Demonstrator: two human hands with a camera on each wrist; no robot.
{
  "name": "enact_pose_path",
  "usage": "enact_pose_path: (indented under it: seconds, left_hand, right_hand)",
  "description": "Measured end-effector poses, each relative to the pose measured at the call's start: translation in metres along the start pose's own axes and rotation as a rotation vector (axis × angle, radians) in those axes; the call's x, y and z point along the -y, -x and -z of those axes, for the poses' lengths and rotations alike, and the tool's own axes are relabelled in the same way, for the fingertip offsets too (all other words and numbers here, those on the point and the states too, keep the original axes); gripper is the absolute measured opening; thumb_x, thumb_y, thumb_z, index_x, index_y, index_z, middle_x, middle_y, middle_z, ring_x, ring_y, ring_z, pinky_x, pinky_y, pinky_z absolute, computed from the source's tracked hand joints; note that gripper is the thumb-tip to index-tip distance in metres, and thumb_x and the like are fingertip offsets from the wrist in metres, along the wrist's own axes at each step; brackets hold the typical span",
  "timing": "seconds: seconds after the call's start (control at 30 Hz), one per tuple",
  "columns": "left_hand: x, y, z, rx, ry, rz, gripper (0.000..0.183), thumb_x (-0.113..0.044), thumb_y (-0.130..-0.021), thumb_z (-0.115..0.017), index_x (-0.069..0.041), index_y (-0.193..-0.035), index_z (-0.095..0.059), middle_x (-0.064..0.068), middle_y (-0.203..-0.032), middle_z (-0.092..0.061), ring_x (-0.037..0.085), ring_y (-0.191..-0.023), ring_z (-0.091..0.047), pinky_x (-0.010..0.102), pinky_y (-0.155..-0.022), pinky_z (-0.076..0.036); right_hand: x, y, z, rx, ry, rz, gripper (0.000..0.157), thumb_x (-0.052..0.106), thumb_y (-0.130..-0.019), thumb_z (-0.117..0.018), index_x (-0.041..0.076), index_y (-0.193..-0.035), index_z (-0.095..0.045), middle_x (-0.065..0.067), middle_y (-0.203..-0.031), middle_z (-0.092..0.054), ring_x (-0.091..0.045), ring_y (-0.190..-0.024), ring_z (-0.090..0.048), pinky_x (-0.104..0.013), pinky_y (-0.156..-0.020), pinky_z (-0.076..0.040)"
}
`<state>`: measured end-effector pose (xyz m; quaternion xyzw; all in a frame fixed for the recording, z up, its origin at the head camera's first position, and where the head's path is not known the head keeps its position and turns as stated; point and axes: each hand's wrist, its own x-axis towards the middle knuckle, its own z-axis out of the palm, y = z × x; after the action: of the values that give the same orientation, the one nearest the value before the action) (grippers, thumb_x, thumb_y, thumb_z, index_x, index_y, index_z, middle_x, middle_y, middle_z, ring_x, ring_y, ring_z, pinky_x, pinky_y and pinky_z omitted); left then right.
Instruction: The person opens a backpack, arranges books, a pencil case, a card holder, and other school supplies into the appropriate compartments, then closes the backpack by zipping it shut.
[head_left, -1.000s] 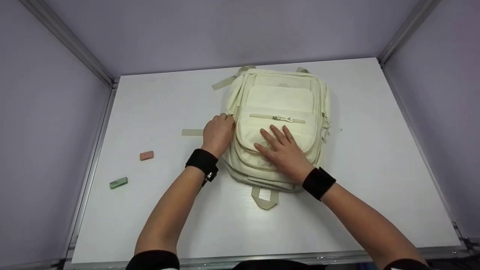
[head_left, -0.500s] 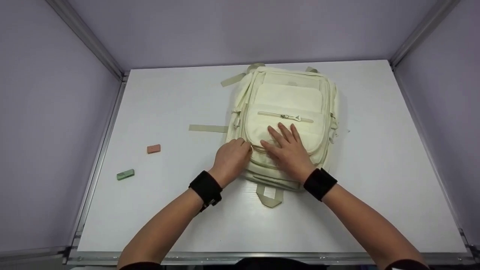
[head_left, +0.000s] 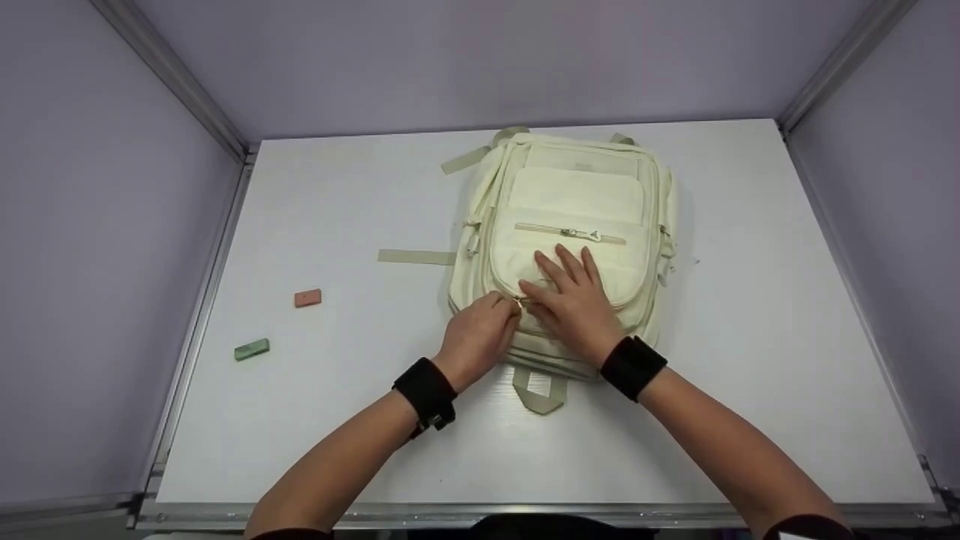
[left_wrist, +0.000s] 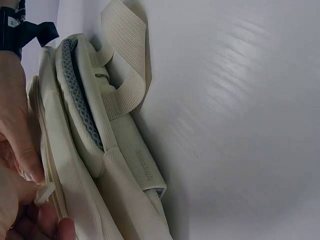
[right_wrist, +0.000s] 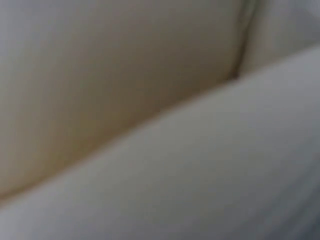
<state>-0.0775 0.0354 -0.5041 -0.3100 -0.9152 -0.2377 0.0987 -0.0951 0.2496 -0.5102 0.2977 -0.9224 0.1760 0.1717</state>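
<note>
A cream backpack (head_left: 577, 191) lies flat, front side up, on the white table, its grab loop (head_left: 541, 397) toward the person. At the lower left curve of its front pocket, my left hand (head_left: 478, 335) pinches a pale zipper pull (left_wrist: 44, 194) between thumb and fingers. Fingers spread and nearly straight, my right hand (head_left: 579, 311) rests on the lower part of the front pocket, its thumb side close to the left fingertips. Blurred pale fabric of the backpack (right_wrist: 175, 175) fills the right wrist view.
Two small blocks, one red (head_left: 307, 298) and one green (head_left: 251, 349), lie on the table to the left. A loose strap (head_left: 416, 257) sticks out from the backpack's left side. Pale panels wall in the back and both sides.
My left hand has slid from the backpack's left side down and around the pocket's lower corner, toward the right hand. The right hand stays on the pocket. The head view has shifted slightly.
</note>
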Motion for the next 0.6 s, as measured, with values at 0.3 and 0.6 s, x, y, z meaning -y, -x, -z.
enact_pose_path:
  seconds: [0.3, 0.6]
  left_hand:
    - [0.006, -0.007, 0.010, 0.146, 0.201, 0.261, 0.013, -0.018, -0.100, -0.064, -0.012, -0.111, -0.066, -0.002, -0.091, -0.065, 0.013, -0.075, -0.063, 0.032, -0.064, -0.052]
    - [0.011, -0.019, 0.010, 0.194, 0.169, 0.328, 0.014, -0.032, -0.103, -0.063, -0.018, -0.102, -0.066, -0.006, -0.088, -0.063, 0.010, -0.073, -0.059, 0.032, -0.062, -0.048]
  right_hand:
    - [0.006, -0.008, -0.005, -0.101, -0.086, -0.034, 0.015, 0.017, -0.091, -0.081, 0.007, -0.094, -0.070, -0.016, -0.140, -0.060, -0.038, -0.141, -0.044, -0.053, -0.121, -0.021]
    - [0.009, -0.007, -0.007, -0.116, -0.099, -0.018, 0.015, 0.014, -0.091, -0.080, 0.006, -0.088, -0.068, -0.014, -0.132, -0.064, -0.037, -0.136, -0.049, -0.053, -0.119, -0.024]
